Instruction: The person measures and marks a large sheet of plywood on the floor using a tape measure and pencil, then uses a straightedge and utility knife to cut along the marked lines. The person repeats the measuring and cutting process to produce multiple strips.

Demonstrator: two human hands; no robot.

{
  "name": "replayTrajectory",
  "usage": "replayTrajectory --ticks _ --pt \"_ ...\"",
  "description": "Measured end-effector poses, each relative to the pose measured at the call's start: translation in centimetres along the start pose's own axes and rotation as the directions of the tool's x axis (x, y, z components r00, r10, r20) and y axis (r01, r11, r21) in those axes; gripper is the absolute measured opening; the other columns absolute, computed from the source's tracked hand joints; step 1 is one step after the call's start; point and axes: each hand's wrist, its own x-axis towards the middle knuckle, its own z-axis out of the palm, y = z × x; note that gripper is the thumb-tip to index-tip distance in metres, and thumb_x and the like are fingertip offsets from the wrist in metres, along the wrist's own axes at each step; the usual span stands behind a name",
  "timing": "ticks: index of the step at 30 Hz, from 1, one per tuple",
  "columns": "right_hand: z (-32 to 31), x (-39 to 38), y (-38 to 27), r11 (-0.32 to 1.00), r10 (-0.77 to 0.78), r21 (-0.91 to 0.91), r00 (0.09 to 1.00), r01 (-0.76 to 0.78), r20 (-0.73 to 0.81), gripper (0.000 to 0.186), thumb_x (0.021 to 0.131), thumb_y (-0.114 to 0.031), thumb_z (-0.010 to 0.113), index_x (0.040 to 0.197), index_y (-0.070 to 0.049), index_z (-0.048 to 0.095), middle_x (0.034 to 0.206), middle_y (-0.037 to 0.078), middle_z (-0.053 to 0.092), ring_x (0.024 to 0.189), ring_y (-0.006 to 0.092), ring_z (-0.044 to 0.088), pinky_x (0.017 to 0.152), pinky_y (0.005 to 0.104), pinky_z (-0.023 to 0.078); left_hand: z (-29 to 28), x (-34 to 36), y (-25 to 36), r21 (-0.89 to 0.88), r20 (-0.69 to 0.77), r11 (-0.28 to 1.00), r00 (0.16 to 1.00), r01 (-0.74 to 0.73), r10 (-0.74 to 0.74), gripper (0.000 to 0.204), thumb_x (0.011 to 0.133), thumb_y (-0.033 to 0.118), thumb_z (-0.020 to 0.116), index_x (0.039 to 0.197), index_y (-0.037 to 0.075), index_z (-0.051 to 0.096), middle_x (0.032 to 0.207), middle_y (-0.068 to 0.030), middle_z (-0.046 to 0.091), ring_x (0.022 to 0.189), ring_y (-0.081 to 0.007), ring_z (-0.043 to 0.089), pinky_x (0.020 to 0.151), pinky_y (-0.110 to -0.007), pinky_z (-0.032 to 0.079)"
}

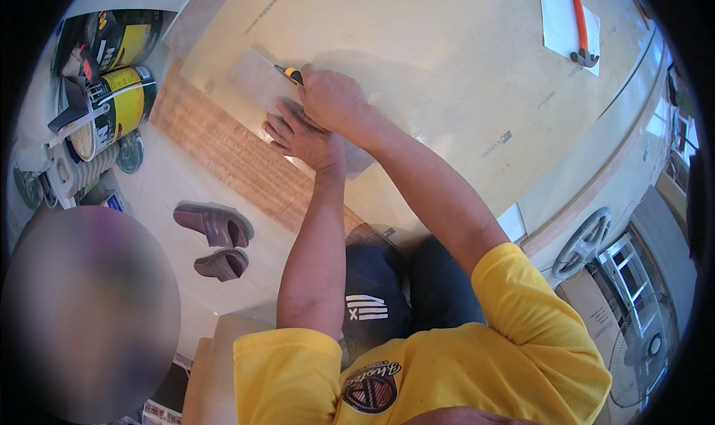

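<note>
Close in, dark trousers (372,283) and a yellow short-sleeved shirt (477,358); the person leans over a large, glossy, cream-coloured sheet (432,53). Left hand (302,138) is the nearer of the two: fingers spread, palm down on a thin, greyish flat panel (249,75) by the sheet's left edge. Just beyond and rightward, the right hand (331,101) is curled tight about a slim yellow-and-black utility knife (295,75). Gap between the hands: cannot tell.

Knife's long axis runs from the right fist outward and leftward, roughly in line with the panel's right-hand long edge; the blade end appears to lie at that edge, farther out than the left fingertips. Whether it touches: too small to tell.

Left of the panel, a strip of brown wood-grain board (223,146) follows the sheet's left edge. Farthest, near the sheet's far right corner, an orange-handled claw hammer (580,23) rests on white paper (558,23).
</note>
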Motion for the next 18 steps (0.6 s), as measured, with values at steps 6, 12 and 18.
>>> replayTrajectory --ticks 6,12,18 --pt "0.0 0.6 -0.8 0.999 0.0 0.034 0.999 -0.001 0.036 0.026 0.093 -0.017 0.059 0.106 0.006 0.056 0.087 0.023 0.071 0.086 0.0393 0.072 0.074 0.0468 0.057 0.6 0.0 -0.5 0.074 0.066 0.997 0.997 0.036 -0.041 0.094 0.088 0.059 0.064 0.161 0.017 0.022 0.161 -0.0219 0.026 0.151 -0.0439 0.018 0.115 -0.065 0.017" --pt "-1.0 -1.9 0.3 0.996 -0.082 -0.014 0.996 0.082 0.034 0.024 0.09 -0.017 0.062 0.102 0.004 0.061 0.087 0.023 0.072 0.084 0.0371 0.073 0.074 0.0459 0.058 0.4 0.1 -0.5 -0.001 0.052 0.999 0.998 0.045 -0.045 0.074 0.098 0.044 0.054 0.16 0.015 0.027 0.16 -0.0214 0.029 0.151 -0.0443 0.019 0.115 -0.067 0.018" --pt "-2.8 -14.9 4.8 0.977 0.209 -0.094 0.953 -0.192 0.221 0.017 0.093 -0.013 0.059 0.102 0.002 0.06 0.091 0.023 0.07 0.086 0.0422 0.069 0.074 0.0534 0.054 -0.2 0.1 0.4 -0.028 0.005 0.998 0.998 0.058 -0.058 0.056 0.1 0.025 0.043 0.154 0.011 0.039 0.156 -0.0262 0.034 0.146 -0.0448 0.026 0.114 -0.067 0.019"
